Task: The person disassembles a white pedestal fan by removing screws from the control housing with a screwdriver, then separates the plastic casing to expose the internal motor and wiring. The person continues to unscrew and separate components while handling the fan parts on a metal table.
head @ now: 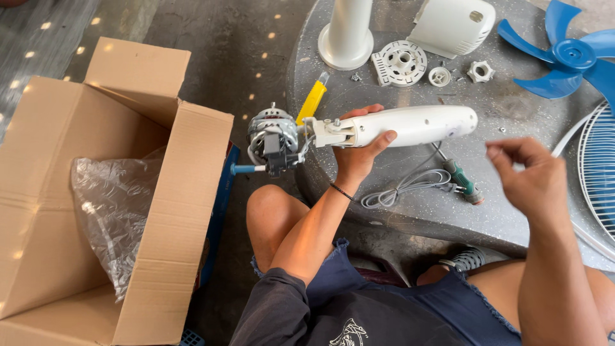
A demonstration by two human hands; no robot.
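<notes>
My left hand grips a white fan neck housing that lies across the edge of a round grey table. A bare fan motor with copper windings hangs off the housing's left end, beyond the table edge. My right hand hovers above the table to the right, with fingertips pinched together; whether something small is between them I cannot tell. A yellow-handled screwdriver lies behind the motor. A green-handled screwdriver and a coiled grey cord lie just below the housing.
An open cardboard box with clear plastic wrap stands on the floor at left. On the table's far side sit a white pole base, white motor cover, round white parts, a blue fan blade and a white grille.
</notes>
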